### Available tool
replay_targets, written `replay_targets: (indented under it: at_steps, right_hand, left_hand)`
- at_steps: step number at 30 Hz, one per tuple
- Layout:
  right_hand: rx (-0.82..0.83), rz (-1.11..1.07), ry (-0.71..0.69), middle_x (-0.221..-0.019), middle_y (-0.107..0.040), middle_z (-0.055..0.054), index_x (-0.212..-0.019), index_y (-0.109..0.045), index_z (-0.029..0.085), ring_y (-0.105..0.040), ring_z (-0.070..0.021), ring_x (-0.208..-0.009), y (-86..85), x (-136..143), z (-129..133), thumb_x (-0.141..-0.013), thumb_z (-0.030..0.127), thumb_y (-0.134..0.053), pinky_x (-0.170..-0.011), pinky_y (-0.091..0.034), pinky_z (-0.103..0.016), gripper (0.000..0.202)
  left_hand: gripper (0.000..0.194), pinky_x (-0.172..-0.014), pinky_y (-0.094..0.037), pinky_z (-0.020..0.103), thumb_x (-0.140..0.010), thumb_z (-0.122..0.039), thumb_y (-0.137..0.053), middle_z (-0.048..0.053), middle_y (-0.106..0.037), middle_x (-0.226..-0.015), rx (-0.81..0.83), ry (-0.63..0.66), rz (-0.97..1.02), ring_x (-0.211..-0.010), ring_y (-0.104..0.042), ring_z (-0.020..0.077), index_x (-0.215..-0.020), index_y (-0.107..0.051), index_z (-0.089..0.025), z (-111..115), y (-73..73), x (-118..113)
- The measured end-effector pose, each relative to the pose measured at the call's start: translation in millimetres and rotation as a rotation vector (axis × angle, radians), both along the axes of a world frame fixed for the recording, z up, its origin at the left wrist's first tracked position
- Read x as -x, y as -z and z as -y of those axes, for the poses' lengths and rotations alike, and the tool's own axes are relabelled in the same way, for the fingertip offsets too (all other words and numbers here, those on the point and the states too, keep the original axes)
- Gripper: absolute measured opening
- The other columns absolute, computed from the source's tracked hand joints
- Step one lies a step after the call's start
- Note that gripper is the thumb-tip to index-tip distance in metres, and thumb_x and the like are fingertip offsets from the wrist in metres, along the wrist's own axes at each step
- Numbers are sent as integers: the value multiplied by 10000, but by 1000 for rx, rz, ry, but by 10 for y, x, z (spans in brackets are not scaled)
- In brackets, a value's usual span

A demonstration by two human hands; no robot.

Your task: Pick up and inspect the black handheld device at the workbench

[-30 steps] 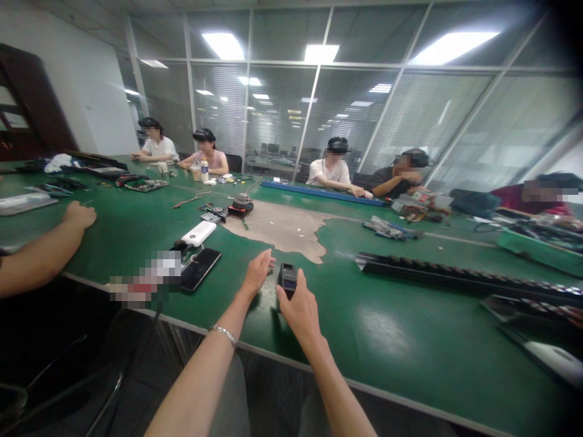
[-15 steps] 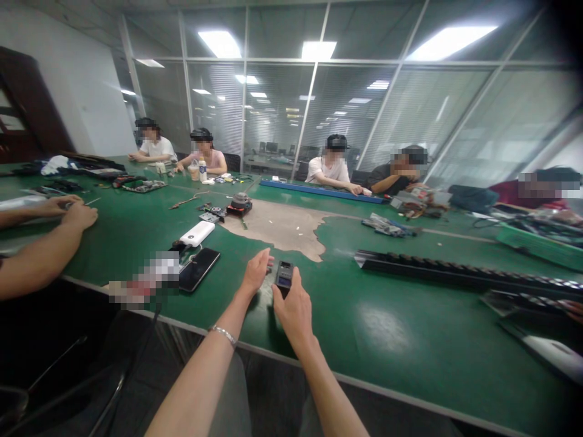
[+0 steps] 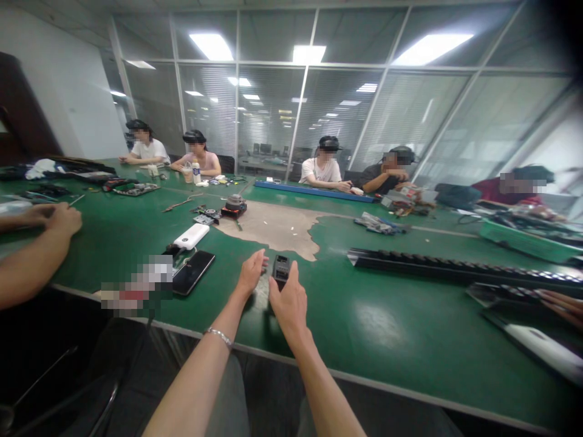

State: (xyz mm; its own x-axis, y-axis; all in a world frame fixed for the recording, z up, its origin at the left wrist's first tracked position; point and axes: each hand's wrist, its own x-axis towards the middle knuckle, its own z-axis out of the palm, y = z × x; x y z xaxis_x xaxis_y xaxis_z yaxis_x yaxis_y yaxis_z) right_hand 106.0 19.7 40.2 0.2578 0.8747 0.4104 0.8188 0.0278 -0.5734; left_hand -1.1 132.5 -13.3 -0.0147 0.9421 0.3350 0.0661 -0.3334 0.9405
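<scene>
In the head view, my right hand (image 3: 288, 298) grips a small black boxy device (image 3: 282, 266) between thumb and fingers, just above the green table. Two dark recesses show on the device's upper face. My left hand (image 3: 251, 272), with a silver bracelet on its wrist, is held to the left of the device and apart from it. Its fingers are partly extended and nothing is in them. Left of my hands lie a dark smartphone (image 3: 194, 273) and a white power bank (image 3: 192, 236) with a cable.
Ahead, a bare brown patch (image 3: 277, 226) marks the green tabletop (image 3: 346, 340), with a black-and-orange part (image 3: 234, 206) at its edge. Long black rails (image 3: 410, 262) lie to the right, near a green basket (image 3: 523, 238). A co-worker's hands (image 3: 59, 220) are at left; several people sit opposite.
The device has turned slightly in my right hand, so its bluish window no longer shows. My left hand stays beside it. The whole view has shifted a little.
</scene>
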Motion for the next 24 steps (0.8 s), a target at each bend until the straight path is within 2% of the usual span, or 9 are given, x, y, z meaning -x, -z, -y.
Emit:
replay_targets:
  at_steps: [4, 6, 8, 11, 15, 24]
  right_hand:
    - [-114, -54, 24, -1265, -575, -214, -1462, -238, 69, -616, -311, -1070, -225, -176, -41, -867, 433, -491, -864, -464, -382, 742]
    - [-180, -66, 52, -1341, -519, -201, -1461, -258, 96, -580, -312, -1134, -256, -334, -57, -858, 463, -495, -902, -451, -390, 744]
    - [-198, -74, 58, -1343, -523, -180, -1464, -259, 113, -571, -304, -1151, -195, -515, -62, -852, 468, -496, -913, -450, -388, 745]
    - [-159, -51, 71, -1336, -525, -193, -1463, -258, 98, -586, -302, -1125, 19, -750, -42, -844, 452, -498, -903, -456, -395, 752]
    - [-99, -4, 78, -1280, -564, -207, -1462, -251, 73, -611, -294, -1080, 265, -872, 23, -861, 434, -479, -888, -458, -391, 737]
    - [-7, 56, 112, -1212, -600, -213, -1472, -220, 60, -628, -292, -1022, 333, -807, 138, -888, 455, -451, -852, -460, -369, 742]
  left_hand:
    - [528, -636, -549, 242, -919, -548, -381, 107, -706, -1000, 1, -4, 15, -792, -676, 151, -1206, -602, -164, 7, -6, -6]
    - [524, -638, -548, 242, -917, -551, -385, 104, -708, -996, 6, -1, 14, -788, -677, 149, -1201, -607, -170, 11, -11, -5]
    - [521, -633, -545, 239, -916, -551, -387, 102, -709, -996, 19, -2, 6, -789, -677, 149, -1201, -608, -176, 10, -11, -6]
    - [520, -629, -541, 233, -919, -545, -382, 105, -708, -1009, 38, -5, -10, -801, -678, 151, -1205, -605, -174, 4, -7, -9]
    - [525, -640, -542, 238, -926, -537, -372, 114, -704, -1021, 35, -2, -28, -811, -677, 153, -1221, -594, -164, 2, -7, -15]
    - [533, -656, -547, 257, -929, -536, -365, 116, -707, -1015, 33, -6, -56, -809, -680, 158, -1224, -593, -157, 12, -21, -27]
